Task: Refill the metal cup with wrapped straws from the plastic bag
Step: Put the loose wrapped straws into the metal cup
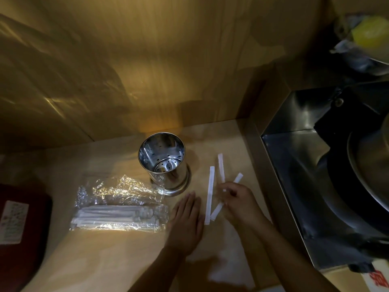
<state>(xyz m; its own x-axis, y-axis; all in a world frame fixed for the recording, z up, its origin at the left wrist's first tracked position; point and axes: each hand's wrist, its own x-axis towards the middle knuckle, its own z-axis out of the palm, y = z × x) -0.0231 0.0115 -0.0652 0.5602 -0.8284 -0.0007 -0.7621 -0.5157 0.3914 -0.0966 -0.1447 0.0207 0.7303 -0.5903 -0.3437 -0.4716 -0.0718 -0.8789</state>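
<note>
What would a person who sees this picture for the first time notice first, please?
The shiny metal cup stands empty near the middle of the wooden counter, catching the light. Left of it lies a clear plastic bag with wrapped straws inside. To the right, three loose wrapped straws lie on the counter, with the left hand flat beside them and the right hand over them.
</note>
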